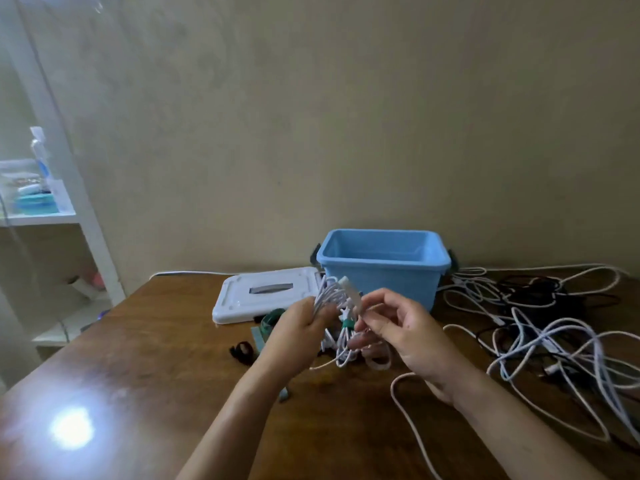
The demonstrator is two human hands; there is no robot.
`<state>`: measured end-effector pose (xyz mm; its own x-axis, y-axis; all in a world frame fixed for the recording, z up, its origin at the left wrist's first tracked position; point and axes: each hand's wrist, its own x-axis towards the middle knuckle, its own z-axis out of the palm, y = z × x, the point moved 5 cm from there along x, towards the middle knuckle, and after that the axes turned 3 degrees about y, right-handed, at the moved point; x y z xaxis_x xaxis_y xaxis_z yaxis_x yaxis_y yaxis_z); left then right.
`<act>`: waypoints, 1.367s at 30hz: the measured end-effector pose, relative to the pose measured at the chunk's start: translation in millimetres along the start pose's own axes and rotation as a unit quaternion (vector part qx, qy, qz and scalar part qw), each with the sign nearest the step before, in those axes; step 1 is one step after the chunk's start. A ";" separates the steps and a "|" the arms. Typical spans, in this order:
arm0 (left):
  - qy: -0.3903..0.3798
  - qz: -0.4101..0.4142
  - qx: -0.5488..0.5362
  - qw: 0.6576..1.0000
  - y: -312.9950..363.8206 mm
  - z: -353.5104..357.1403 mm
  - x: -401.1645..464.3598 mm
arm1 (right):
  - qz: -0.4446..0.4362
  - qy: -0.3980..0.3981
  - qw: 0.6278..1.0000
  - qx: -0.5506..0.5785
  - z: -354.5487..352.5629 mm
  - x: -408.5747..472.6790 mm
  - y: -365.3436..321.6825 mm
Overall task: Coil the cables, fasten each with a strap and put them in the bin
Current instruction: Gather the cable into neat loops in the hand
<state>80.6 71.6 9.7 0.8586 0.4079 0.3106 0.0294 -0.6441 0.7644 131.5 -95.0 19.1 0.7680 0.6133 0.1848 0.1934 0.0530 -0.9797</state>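
two hands at frame centre: left hand (304,327) grips one white cable coil (334,306); right hand (408,327) pinches its plug end. one blue bin (381,271) behind, near the tabletop (156,341) far edge; loose cables (554,327) right; bare wood lower left.

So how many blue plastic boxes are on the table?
1. The open blue plastic box stands at the back of the brown wooden table, against the wall, beside its white plastic lid. Nothing in view looks big enough to hide another.
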 end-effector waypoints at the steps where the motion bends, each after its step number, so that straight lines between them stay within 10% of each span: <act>1: -0.010 0.009 0.002 1.000 7.0 13.2 5.2 | -0.005 0.010 1.000 -0.020 -7.9 -1.0 2.8; 12: -0.081 0.092 0.107 0.987 28.2 68.3 5.5 | -0.040 0.080 0.993 -0.080 -36.5 -2.4 13.5; 21: -0.145 0.105 -0.038 0.983 56.3 55.5 -23.2 | -0.047 0.107 0.992 -0.044 -35.1 -6.4 19.4; 25: -0.108 -0.058 -0.193 0.973 47.8 59.1 -26.3 | -0.055 0.111 0.992 -0.031 -34.1 -6.0 20.0; 33: 0.045 -0.047 -0.148 0.987 29.3 45.0 -13.2 | -0.017 0.053 0.991 -0.120 -33.7 -3.2 23.5; 41: -0.020 -0.022 -0.213 0.977 37.2 37.2 -13.4 | 0.042 0.007 0.981 -0.189 -42.9 -1.8 29.6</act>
<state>89.2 18.0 13.0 0.8804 0.3990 0.2563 -0.1409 -0.2960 0.9447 162.0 -128.4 -6.9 0.7983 0.5926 0.1075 0.3395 -0.2952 -0.8931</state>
